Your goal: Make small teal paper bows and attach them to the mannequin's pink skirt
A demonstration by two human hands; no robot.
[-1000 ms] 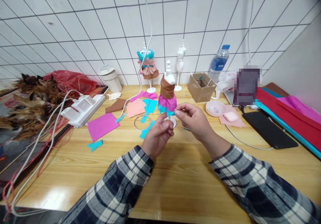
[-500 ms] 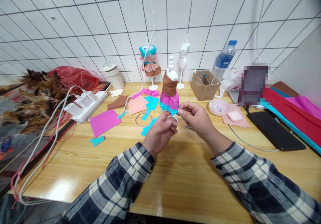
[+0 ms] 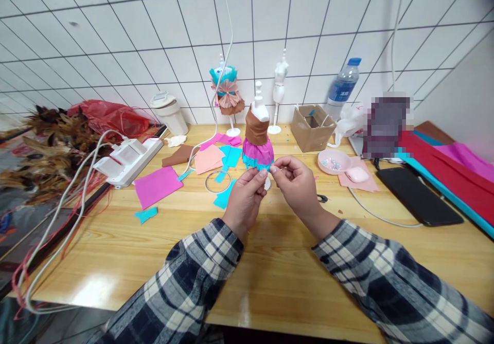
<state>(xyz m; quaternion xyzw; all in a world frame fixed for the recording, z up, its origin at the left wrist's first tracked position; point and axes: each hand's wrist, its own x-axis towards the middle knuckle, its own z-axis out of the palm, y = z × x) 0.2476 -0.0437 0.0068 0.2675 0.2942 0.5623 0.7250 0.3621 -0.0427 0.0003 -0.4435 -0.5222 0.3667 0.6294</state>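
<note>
A small white mannequin wears a brown wrap top and a gathered magenta paper skirt. Along the skirt's hem runs a blue crepe paper trim. My left hand is closed, thumb against the fingers, at the lower edge of this trim. Just to its right, my right hand pinches the trim's right end between thumb and forefinger. The fingertips of both hands nearly meet in front of the mannequin's white base. A small black-handled tool lies partly hidden beside my right wrist.
Left lie magenta paper, blue scraps, a tape ring and a power strip. Behind stand a dressed mannequin, a bare one and a cardboard box. A bead dish and a black phone sit right.
My left thumb has straightened and moved up to the hem, and the two hands have come closer together. The view has shifted slightly, uncovering more of the black-handled tool.
</note>
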